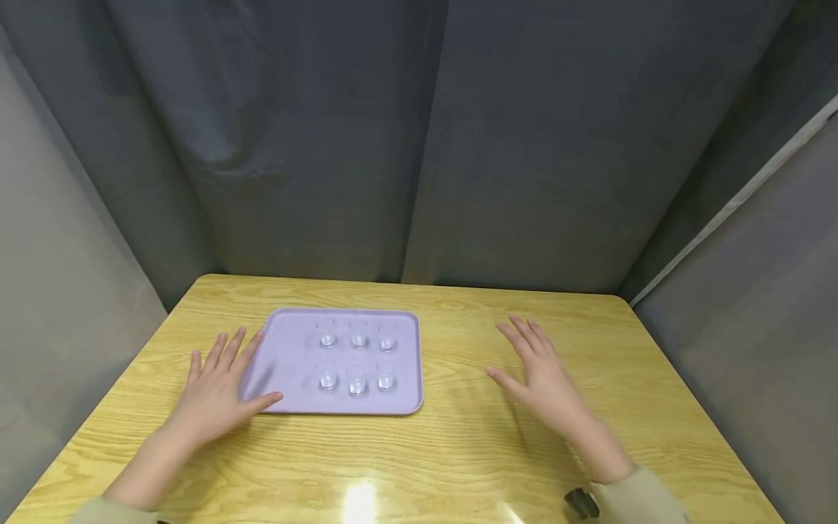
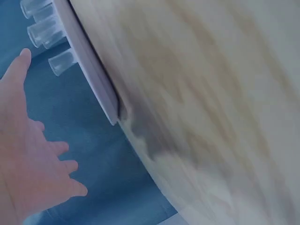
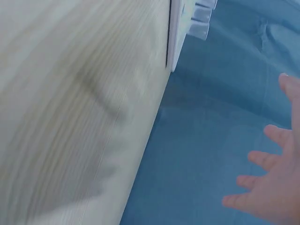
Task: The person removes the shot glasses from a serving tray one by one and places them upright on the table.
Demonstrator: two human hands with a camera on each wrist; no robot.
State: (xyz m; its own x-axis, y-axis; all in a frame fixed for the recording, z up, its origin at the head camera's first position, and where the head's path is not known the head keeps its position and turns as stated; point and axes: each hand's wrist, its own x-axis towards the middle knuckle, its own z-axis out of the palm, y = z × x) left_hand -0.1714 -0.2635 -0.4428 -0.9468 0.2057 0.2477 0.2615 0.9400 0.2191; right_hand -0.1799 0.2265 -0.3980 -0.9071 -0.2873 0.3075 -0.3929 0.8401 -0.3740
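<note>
A pale purple tray lies left of centre on the wooden table. Several small clear glasses stand upright on it in two rows, towards its right part. My left hand, fingers spread, is at the tray's left end, its thumb over the near left corner; whether it touches cannot be told. Well to the right of the tray, my right hand hovers above the table with fingers extended and nothing held. In the left wrist view the glasses show beside the thumb, and the hand holds nothing.
The table has light wood grain and a bright reflection near its front. Dark grey curtains hang behind it, with lighter grey panels on both sides. A small black object sits by the right sleeve.
</note>
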